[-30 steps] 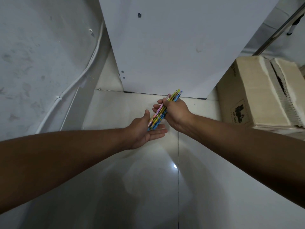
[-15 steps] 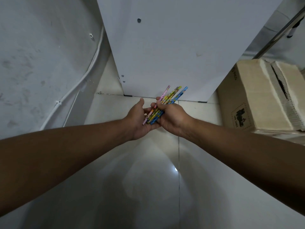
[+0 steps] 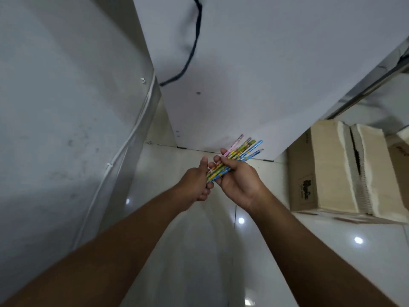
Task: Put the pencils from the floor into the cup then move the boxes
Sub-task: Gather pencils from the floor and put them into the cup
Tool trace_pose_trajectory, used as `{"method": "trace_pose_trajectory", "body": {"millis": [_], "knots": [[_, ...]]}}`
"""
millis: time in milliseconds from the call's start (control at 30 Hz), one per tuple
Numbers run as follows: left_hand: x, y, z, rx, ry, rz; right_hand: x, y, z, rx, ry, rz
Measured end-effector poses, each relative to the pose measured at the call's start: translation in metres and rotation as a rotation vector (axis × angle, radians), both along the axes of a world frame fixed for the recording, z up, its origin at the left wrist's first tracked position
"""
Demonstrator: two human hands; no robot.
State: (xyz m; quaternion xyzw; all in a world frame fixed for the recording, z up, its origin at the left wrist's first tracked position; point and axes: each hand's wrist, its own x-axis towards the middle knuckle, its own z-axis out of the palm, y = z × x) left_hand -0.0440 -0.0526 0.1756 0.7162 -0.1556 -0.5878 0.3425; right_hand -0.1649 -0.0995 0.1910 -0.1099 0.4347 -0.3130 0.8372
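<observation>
The right hand (image 3: 239, 182) has its grip closed around a bundle of pencils (image 3: 241, 150) and holds them in the air above the floor (image 3: 188, 251), with the far ends pointing up and away. The left hand (image 3: 194, 185) cups the lower ends, thumb raised beside them and fingers curled under. The step seems to be evening the bundle: press the ends flat against the left palm and squeeze firmly, so that none slips out. The cup is not in view. The cardboard box (image 3: 321, 169) stands at the right.
</observation>
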Motion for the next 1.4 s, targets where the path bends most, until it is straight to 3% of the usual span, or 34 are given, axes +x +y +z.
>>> {"method": "trace_pose_trajectory", "body": {"millis": [333,567,800,967,1167,1400], "knots": [[-0.009,0.062,0.166,0.166,0.504,0.235,-0.017,0.052,0.165,0.050,-0.072,0.027],[-0.008,0.087,0.330,0.157,0.801,0.233,-0.033,0.072,0.337,-0.011,-0.017,0.200],[-0.030,0.140,0.525,0.153,0.764,0.224,-0.067,0.111,0.527,0.002,0.006,0.326],[-0.052,0.179,0.604,0.122,0.796,0.198,-0.085,0.120,0.619,0.017,0.023,0.328],[-0.061,0.182,0.648,0.054,0.843,0.148,-0.091,0.105,0.669,-0.060,0.125,0.377],[-0.014,0.110,0.667,0.037,0.776,0.091,-0.049,0.048,0.674,-0.100,0.204,0.374]]}}
